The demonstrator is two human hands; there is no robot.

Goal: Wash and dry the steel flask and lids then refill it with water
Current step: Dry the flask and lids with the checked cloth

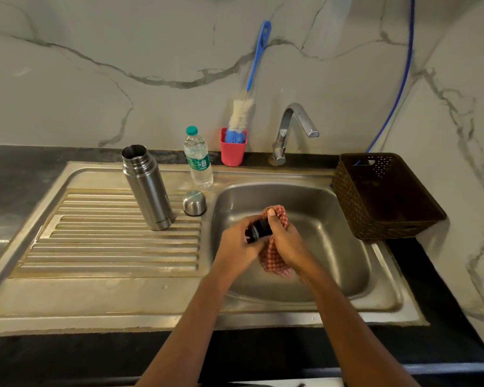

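- The drainboard fills the left of the counter. Its ribbed face, at nine o'clock of the basin, gives us open room for setting parts down.
- The steel flask stands upright and uncapped on the drainboard, at ten o'clock of our hands and well apart from them. We cannot tell whether it is dry inside.
- The steel cap sits mouth-down just beside the flask, at its four o'clock. It is near the basin's rim, so we judge a careless sweep could tip it in.
- The water bottle stands capped at twelve o'clock of the steel cap. We take it for the refill, which is not yet done.
- The red cup holds the bottle brush against the wall.
- The grip of our left hand is curled round the black stopper, above the basin.
- The grip of our right hand pinches the checked cloth against the stopper. We judge that washing is over and this lid is being dried.
- The tap stands at twelve o'clock of our hands, with no water showing.
- The basket, at two o'clock, crowds the basin's right edge.
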